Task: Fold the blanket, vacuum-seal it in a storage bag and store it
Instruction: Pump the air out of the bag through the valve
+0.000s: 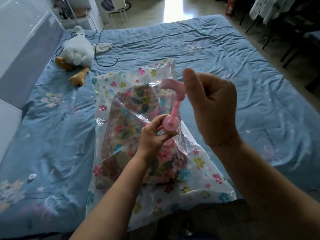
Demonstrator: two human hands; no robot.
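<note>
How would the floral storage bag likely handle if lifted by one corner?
Probably floppy: the storage bag lies wrinkled and loose around the blanket. Likely slippery, given its glossy sheen. The bulk sits mid-bag, so it would probably sag there.

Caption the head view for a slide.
Left hand grips a pink hand pump on the floral storage bag holding the blanket, right hand gripping its raised handle.

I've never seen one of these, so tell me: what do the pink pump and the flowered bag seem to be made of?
The pink hand pump looks like hard moulded plastic, smooth and slightly translucent at the rod. The storage bag looks like thin clear plastic film: glossy, crinkled, and the blanket shows through.
</note>
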